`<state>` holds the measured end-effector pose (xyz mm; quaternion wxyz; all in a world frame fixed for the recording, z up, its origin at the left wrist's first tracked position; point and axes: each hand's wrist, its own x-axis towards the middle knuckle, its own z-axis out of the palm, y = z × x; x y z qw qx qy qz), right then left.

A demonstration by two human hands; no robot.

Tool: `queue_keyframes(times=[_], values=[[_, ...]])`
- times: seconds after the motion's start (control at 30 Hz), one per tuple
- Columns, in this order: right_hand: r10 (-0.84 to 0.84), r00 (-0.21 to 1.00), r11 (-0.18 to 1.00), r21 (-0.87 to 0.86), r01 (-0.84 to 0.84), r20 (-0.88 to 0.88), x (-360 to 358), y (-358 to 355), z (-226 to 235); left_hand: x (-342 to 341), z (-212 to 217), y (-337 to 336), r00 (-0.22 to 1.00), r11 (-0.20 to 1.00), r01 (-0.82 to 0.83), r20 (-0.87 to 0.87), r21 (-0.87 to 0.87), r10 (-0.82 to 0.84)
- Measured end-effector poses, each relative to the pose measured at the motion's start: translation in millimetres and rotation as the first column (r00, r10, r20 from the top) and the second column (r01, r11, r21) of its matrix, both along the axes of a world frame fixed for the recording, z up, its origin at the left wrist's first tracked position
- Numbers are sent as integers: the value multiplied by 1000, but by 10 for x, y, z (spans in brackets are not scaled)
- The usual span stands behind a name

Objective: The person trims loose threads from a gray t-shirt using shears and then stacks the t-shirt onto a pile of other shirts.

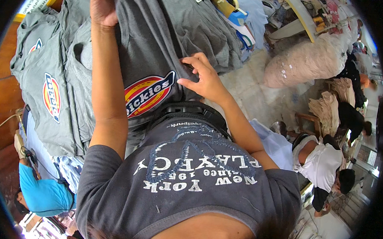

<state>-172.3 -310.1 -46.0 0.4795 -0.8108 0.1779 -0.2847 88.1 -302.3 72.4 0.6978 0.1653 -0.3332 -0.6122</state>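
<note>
Nearest us, our right hand point(206, 79) is released, thumb and fingers spread at the cloth, elbow bent. The dark grey garment point(141, 49) lies to this hand's left, its long axis running away from our body; its oval print point(150, 94) sits just left of the thumb. Farther out, our left hand point(104, 9) reaches the garment's far left side, forearm extended; we cannot tell its grip. Grey shirts point(40, 70) lie left of it.

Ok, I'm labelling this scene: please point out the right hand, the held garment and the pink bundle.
Right hand point(210, 82): head view, middle of the hand.
Held garment point(145, 51): head view, plain cloth above its oval logo.
Pink bundle point(306, 62): head view, middle of its side.
</note>
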Motion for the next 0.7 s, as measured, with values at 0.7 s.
queue_keyframes(times=[0.7], values=[[-359, 745, 896, -431, 107, -562, -227, -432, 342, 1238, -793, 446, 966, 982, -167, -214, -94, 144]])
